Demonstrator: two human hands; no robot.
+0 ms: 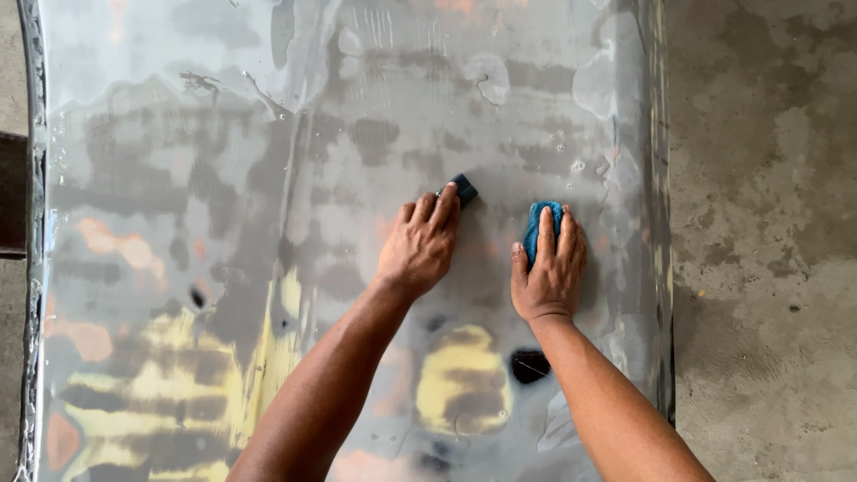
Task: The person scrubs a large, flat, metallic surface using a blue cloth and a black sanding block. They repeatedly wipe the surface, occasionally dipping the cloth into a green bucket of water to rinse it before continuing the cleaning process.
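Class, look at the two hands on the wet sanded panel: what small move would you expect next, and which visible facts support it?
Probably a short stroke of the left hand, pushing its dark sanding block on across the panel. The block lies flat under the fingertips, the surface is wet, and grey, patchy areas show beyond it. The right hand presses a blue cloth beside it.

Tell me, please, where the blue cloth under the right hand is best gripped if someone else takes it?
Probably at the far end of the blue cloth, which pokes out beyond the right hand. Come from the top of the wet panel; the palm presses the rest flat.
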